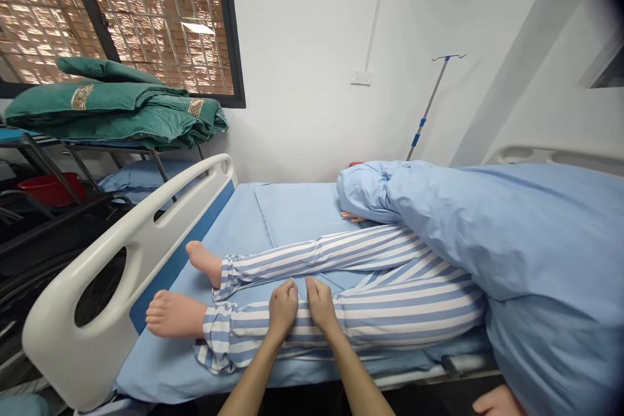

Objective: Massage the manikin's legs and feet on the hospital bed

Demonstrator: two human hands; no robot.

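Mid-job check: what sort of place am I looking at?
Probably a hospital ward or a care training room: there's a bed with a moulded footboard, a hooked drip pole, and striped pyjama-style trousers.

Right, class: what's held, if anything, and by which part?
Cannot tell: the left hand and right hand are curled over the striped trousers, grip hidden.
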